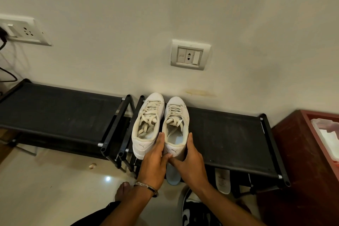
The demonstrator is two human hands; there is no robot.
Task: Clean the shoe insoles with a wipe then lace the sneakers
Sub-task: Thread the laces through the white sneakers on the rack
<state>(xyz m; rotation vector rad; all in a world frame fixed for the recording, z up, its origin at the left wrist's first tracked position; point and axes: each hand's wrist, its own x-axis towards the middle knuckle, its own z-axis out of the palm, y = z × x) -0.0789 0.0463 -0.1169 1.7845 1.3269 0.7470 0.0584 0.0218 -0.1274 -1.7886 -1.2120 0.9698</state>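
Centre frame: I see two white sneakers side by side on a black rack shelf [229,134], toes to the wall, laces threaded but loose. Left sneaker [146,124] stands untouched. Right sneaker [175,126] sits between both hands at its heel. Left hand [156,163] lies along its left side, fingers straight, thumb curved under the heel. Right hand [190,161] cups the right side, fingers curled round the heel, thumb across toward the left thumb. A pale blue insole [172,176] pokes out below the hands; a white insole [222,180] lies on the lower tier, lower right. Wall socket [189,55] sits above centre.
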